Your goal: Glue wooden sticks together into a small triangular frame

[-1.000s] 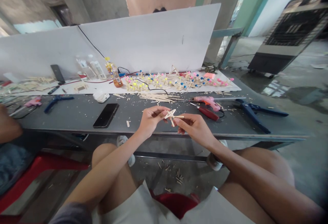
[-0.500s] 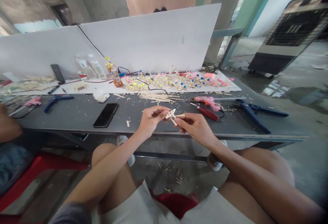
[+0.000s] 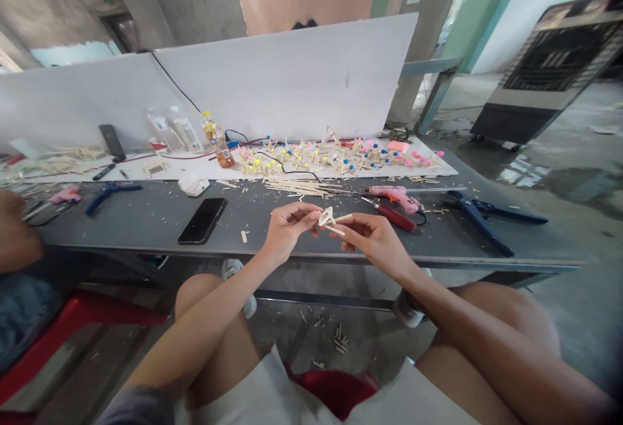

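Note:
Between my two hands is a small frame of pale wooden sticks (image 3: 327, 217), held over the front edge of the table. My left hand (image 3: 291, 229) pinches its left end between thumb and fingers. The fingers of my right hand (image 3: 368, 238) close on the sticks that jut out on the right side. Beyond them a bundle of loose wooden sticks (image 3: 296, 187) lies on the table. To the right of my right hand are a red-handled tool (image 3: 396, 216) with a metal tip and a pink glue gun (image 3: 395, 196).
A black phone (image 3: 202, 220) lies left of my hands; blue-handled cutters (image 3: 481, 220) lie right. Behind, several stick models with coloured tips (image 3: 302, 157) cover a white board, beside a drink bottle (image 3: 218, 143). Another person's arm (image 3: 17, 233) is at the far left.
The stick frame has turned between my fingers, so its jutting sticks now point more to the right. My hands stay in nearly the same place.

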Demonstrator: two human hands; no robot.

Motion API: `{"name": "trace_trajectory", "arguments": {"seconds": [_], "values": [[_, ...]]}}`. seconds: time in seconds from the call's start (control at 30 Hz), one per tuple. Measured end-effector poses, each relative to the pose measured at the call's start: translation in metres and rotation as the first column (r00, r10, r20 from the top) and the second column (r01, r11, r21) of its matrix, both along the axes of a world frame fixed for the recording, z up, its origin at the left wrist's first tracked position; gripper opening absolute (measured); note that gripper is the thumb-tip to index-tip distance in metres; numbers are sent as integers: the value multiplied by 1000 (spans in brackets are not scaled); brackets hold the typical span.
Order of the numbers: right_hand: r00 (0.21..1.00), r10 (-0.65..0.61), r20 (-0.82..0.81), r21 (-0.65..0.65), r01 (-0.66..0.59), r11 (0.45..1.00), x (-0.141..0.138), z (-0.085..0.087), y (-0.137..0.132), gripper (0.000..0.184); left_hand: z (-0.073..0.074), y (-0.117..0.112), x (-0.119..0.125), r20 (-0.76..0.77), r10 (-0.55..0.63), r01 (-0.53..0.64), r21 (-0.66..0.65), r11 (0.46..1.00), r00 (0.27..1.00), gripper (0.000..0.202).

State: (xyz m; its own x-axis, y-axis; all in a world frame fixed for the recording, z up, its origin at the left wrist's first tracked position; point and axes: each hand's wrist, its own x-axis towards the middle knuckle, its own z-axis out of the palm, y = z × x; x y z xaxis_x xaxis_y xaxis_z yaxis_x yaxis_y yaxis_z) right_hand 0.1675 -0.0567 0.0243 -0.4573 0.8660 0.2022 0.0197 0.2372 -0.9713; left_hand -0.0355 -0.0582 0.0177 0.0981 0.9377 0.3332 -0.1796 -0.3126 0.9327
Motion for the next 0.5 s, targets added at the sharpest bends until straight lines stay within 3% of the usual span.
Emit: {"name": "trace_trajectory", "arguments": {"seconds": [0.2, 0.5], "values": [[998, 55, 16, -15, -55, 998, 8, 7, 2, 31, 0, -2, 1, 44, -33, 31, 30, 999, 998, 16], [997, 69, 17, -29, -68, 997, 7, 7, 4, 33, -1, -3, 2, -9, 0, 0, 22, 1000, 1000, 19]]}}
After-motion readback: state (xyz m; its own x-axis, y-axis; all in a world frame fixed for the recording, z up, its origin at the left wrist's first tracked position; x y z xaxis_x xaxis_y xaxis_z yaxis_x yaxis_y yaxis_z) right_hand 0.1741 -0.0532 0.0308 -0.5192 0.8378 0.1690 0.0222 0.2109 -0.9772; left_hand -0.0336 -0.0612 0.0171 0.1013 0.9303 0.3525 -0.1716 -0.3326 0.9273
